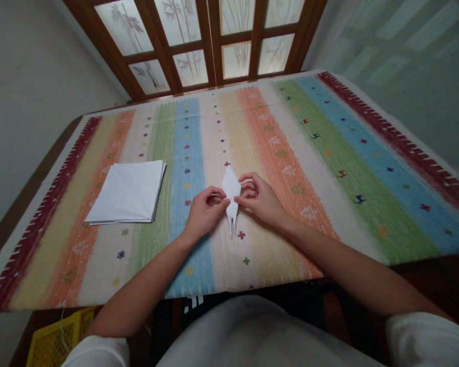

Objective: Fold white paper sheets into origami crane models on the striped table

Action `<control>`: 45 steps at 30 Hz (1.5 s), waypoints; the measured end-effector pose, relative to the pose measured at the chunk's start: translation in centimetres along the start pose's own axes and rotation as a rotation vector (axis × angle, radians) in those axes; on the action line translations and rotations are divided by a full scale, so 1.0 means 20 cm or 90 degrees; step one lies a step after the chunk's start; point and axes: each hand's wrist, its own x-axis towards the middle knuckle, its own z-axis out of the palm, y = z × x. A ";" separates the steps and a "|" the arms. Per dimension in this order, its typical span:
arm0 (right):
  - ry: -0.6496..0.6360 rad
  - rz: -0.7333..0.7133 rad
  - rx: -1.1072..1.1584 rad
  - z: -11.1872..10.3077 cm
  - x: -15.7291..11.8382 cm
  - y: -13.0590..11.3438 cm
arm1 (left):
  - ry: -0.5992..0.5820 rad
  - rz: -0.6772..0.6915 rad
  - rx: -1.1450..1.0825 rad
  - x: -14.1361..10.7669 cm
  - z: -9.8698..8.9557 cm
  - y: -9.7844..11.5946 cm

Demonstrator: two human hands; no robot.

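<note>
A small white folded paper (231,184) is held just above or on the striped cloth, in front of my body. Its upper part is a pointed diamond, and two narrow points hang toward me at the bottom. My left hand (206,210) pinches its left edge between thumb and forefinger. On the right edge, my right hand (260,198) pinches it in the same way, the other fingers curled. Both thumbs lie near the paper's middle. A stack of white square sheets (127,192) lies to the left of my hands.
The table bears a striped, patterned cloth (313,173). Beyond its far edge stand wooden-framed glass panels (214,46), with walls on both sides. Below the near left edge is a yellow plastic basket (55,339).
</note>
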 end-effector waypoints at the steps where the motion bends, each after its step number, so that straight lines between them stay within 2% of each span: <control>1: -0.002 0.008 -0.009 -0.01 0.00 0.00 | -0.006 -0.020 0.007 0.00 0.00 -0.01; 4: -0.015 0.020 -0.073 -0.03 0.01 0.01 | -0.013 -0.057 0.048 0.00 -0.01 -0.02; 8: -0.035 -0.020 -0.232 -0.05 0.02 -0.01 | 0.004 -0.054 0.150 0.01 0.00 0.00; 14: -0.030 -0.149 -0.440 -0.06 0.04 -0.02 | 0.036 0.061 0.301 0.02 0.00 0.02; 18: -0.100 -0.135 -0.462 -0.11 0.08 -0.04 | 0.046 0.120 0.367 0.04 0.00 0.00; 24: -0.150 -0.138 -0.402 -0.16 0.12 -0.05 | -0.024 0.169 0.361 0.04 0.00 0.00; 32: -0.194 -0.182 -0.414 -0.19 0.11 -0.05 | -0.047 0.231 0.409 0.02 0.02 0.00; 35: -0.231 -0.226 -0.452 -0.21 0.11 -0.06 | -0.059 0.271 0.441 0.01 0.02 -0.01; 39: -0.292 -0.285 -0.549 -0.23 0.10 -0.07 | -0.144 0.328 0.500 0.02 -0.01 -0.01; 45: -0.344 -0.286 -0.635 -0.23 0.03 -0.12 | -0.230 0.380 0.573 0.02 -0.07 0.00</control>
